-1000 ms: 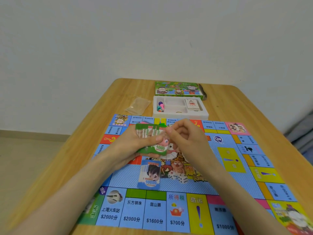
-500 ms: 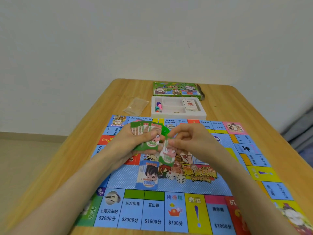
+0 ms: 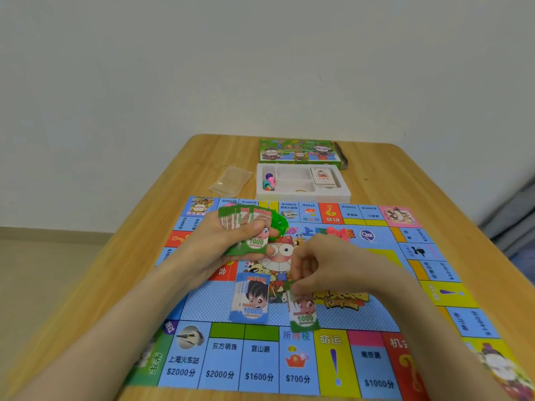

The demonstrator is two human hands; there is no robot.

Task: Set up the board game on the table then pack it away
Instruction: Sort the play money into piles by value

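One green 1000 bill has moved. Half a second ago the right hand held it up beside the fan of green bills. Now that hand is lower and nearer the person, and the bill is just right of the blue 10000 pile. The left hand has stayed where it was.

The bench is light wood, with tan floor on its left and a pale wall behind. At the far side lies a small clear bag. Right of it sits a white tray with coloured pawns in its left part and cards in its right part. Behind the tray lies the green game box. The game board lies open and flat, near the person.

The left fingers curl round the fan, with the thumb pressed on top. The right fingers are bent and pinch the top edge of the single bill. I cannot tell if the bill touches the board.
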